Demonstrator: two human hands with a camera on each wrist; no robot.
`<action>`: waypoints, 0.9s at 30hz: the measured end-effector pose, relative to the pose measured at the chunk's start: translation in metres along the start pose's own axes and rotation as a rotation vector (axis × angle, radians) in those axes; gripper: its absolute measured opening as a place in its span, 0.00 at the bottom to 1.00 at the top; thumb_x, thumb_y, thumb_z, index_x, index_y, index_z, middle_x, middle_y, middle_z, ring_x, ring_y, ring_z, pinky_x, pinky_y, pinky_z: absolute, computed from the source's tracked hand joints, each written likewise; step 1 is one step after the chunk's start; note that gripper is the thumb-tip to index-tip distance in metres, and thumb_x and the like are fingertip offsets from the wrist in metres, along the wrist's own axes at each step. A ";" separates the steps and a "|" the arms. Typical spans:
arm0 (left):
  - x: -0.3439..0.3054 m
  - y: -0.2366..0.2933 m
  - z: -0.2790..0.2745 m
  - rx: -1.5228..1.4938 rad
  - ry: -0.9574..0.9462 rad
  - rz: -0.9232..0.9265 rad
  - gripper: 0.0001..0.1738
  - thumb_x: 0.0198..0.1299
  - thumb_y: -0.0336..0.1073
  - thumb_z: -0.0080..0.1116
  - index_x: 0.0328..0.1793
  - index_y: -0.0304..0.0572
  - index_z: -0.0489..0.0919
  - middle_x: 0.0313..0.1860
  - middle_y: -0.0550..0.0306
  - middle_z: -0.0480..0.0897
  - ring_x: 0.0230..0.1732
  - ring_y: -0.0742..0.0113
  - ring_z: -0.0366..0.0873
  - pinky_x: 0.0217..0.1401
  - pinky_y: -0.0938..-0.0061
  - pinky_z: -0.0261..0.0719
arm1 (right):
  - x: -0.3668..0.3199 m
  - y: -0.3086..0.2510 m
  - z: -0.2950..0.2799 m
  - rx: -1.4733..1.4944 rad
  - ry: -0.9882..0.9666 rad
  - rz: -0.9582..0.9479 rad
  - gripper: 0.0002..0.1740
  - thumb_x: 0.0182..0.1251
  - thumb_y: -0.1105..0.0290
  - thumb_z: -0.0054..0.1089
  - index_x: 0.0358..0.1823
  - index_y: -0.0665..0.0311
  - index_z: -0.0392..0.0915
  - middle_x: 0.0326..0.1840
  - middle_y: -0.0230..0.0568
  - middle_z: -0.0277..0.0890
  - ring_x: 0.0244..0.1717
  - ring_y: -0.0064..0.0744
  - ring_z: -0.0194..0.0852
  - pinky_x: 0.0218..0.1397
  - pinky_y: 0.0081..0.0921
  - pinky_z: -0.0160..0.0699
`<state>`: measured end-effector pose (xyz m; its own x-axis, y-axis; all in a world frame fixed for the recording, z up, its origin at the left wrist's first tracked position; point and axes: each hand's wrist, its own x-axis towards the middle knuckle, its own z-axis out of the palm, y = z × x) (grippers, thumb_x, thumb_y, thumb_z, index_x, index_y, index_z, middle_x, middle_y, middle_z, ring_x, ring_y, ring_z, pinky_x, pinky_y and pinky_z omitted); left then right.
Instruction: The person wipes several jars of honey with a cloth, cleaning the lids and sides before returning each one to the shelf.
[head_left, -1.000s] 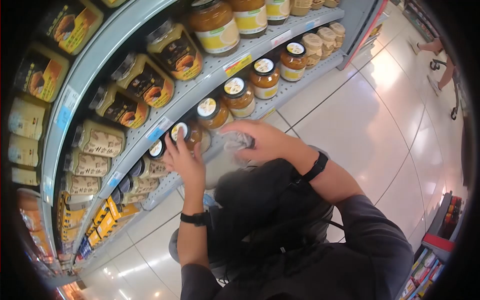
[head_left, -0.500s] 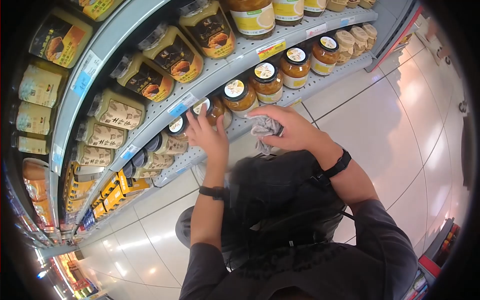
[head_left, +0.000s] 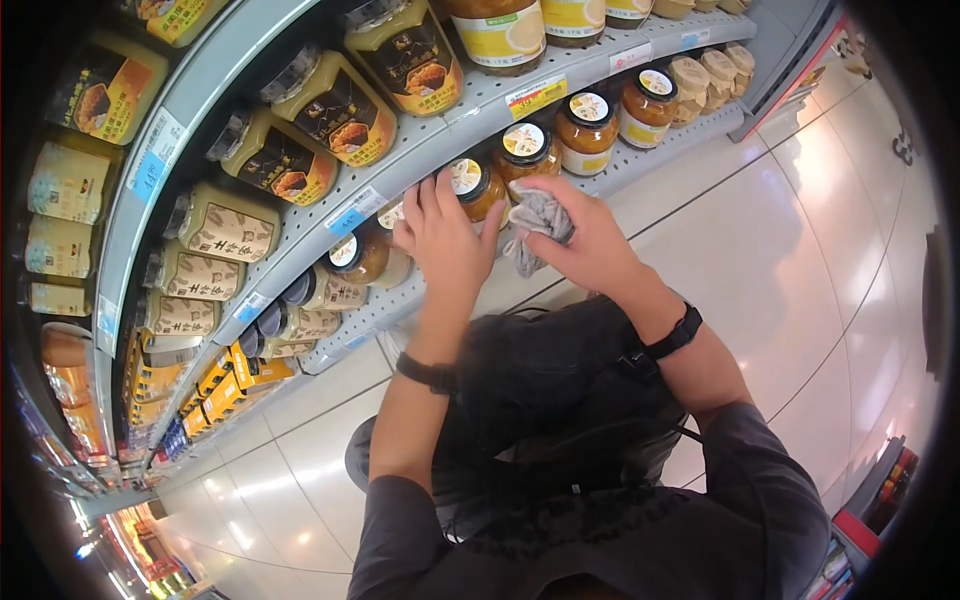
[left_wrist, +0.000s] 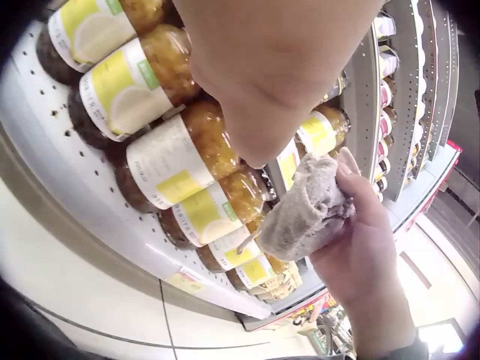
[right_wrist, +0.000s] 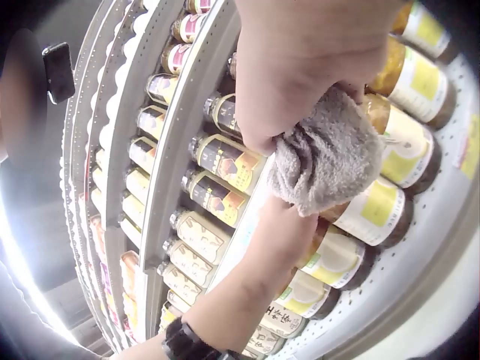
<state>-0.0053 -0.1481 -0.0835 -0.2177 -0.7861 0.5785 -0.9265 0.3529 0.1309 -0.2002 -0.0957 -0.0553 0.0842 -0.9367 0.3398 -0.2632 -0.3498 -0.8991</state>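
In the head view my left hand has its fingers extended against the left side of a white-lidded amber jar, the thumb at its front. My right hand grips a crumpled grey cloth just right of that jar, at its edge. The left wrist view has the left hand large at the top and the right hand holding the bunched cloth. In the right wrist view the cloth, under the right hand, partly hides the left hand.
More amber jars stand along the lower shelf, with paper-topped jars at its right end. Above runs a shelf edge with price tags, carrying dark-labelled jars. A black bag is close below the hands; tiled floor lies right.
My left hand has moved right along the lower row, from one white-lidded jar to another. My right hand has brought the cloth up closer to the left hand. The head view has also shifted.
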 end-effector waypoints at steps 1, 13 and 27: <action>0.005 0.000 0.004 0.000 0.002 -0.003 0.46 0.62 0.60 0.73 0.76 0.37 0.71 0.74 0.44 0.77 0.76 0.44 0.67 0.70 0.42 0.57 | 0.001 0.001 0.000 -0.001 -0.003 -0.002 0.31 0.66 0.70 0.75 0.70 0.62 0.75 0.61 0.53 0.85 0.59 0.51 0.88 0.61 0.38 0.85; 0.008 0.000 0.024 -0.171 -0.047 -0.220 0.47 0.51 0.55 0.83 0.72 0.41 0.73 0.64 0.50 0.81 0.71 0.51 0.74 0.69 0.41 0.55 | 0.002 0.006 -0.003 0.167 0.140 0.133 0.29 0.69 0.71 0.73 0.70 0.60 0.75 0.53 0.47 0.88 0.52 0.34 0.89 0.56 0.33 0.86; -0.034 -0.002 0.014 -0.540 0.132 0.046 0.51 0.41 0.36 0.93 0.54 0.46 0.55 0.68 0.42 0.82 0.74 0.45 0.76 0.76 0.46 0.51 | 0.005 0.012 -0.003 0.221 0.317 0.072 0.26 0.72 0.74 0.69 0.69 0.62 0.71 0.56 0.40 0.83 0.55 0.25 0.81 0.60 0.28 0.82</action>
<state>-0.0004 -0.1288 -0.1147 -0.1812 -0.7059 0.6848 -0.6202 0.6224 0.4775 -0.2061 -0.1050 -0.0636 -0.2369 -0.9203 0.3113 -0.0416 -0.3106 -0.9496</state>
